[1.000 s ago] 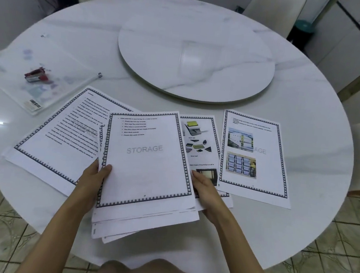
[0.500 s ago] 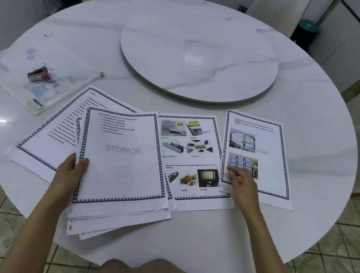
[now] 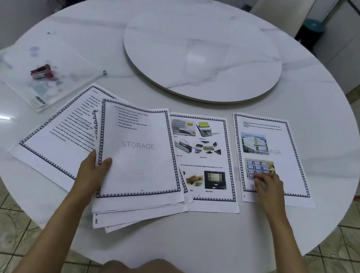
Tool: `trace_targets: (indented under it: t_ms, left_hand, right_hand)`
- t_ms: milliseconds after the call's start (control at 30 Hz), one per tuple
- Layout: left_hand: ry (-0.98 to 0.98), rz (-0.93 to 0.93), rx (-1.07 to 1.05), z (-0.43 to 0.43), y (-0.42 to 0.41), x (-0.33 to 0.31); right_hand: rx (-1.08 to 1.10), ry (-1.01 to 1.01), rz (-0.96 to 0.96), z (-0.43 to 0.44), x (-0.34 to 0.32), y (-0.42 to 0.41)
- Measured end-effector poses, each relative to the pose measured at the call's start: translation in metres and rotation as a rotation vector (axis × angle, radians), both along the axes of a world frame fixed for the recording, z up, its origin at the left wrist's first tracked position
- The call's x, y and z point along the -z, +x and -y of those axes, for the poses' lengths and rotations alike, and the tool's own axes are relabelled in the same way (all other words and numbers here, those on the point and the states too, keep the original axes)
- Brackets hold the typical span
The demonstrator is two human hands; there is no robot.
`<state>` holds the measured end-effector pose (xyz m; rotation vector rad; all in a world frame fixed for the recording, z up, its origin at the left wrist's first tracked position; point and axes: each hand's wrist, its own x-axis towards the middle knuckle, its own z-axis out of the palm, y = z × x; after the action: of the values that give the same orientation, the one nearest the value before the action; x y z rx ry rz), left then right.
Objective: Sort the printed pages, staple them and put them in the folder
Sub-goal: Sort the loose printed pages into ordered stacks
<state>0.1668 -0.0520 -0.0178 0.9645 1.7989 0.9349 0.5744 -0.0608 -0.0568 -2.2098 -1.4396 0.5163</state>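
Three loose pages lay face up across the middle of the frame on the table (image 3: 187, 236): text page (image 3: 60, 138) at left, picture page (image 3: 203, 160) in the centre, third page (image 3: 283, 146) at right. We judged sorting only part done, since a stack (image 3: 137, 154) of sheets was not yet dealt out. It sat fanned and uneven at lower centre, overlapping the text page and the picture page. We saw nothing stapled.

The red stapler (image 3: 42, 72) sat at upper left on or inside the clear folder (image 3: 27, 73); we could not tell which. The folder lay flat, near the text page's top corner, with no pages in it that we could see. We reckoned what was left was to finish sorting, square the sheets, staple and file.

The left hand (image 3: 93, 172) gripped the stack at its left edge, thumb on the top sheet, fingers hidden beneath. The right hand (image 3: 267, 186) was loosely bent, fingertips touching the lower part of the third page by its lower photo. It was blurred, we made out no pinch, and the page lay flat.
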Motion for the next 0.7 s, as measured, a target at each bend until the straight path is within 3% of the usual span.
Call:
trace_targets:
  t_ms: [200, 300, 433, 567, 700]
  left_hand:
    - [0.070, -0.002, 0.012, -0.001, 0.006, -0.011]
    - [0.106, 0.033, 0.009, -0.001, 0.009, -0.019]
    - [0.134, 0.093, 0.003, -0.003, 0.011, -0.031]
    - [0.132, 0.186, 0.015, -0.005, 0.016, -0.038]
    - [0.069, 0.244, 0.090, -0.007, 0.030, -0.031]
  right_hand:
    - [0.055, 0.067, -0.119, -0.005, -0.013, -0.023]
    - [0.033, -0.029, -0.186, -0.014, -0.014, -0.046]
    - [0.048, -0.178, -0.084, -0.025, -0.006, -0.071]
    - [0.101, -0.166, 0.047, -0.029, -0.005, -0.088]
    - [0.110, -0.153, -0.058, -0.028, -0.004, -0.082]
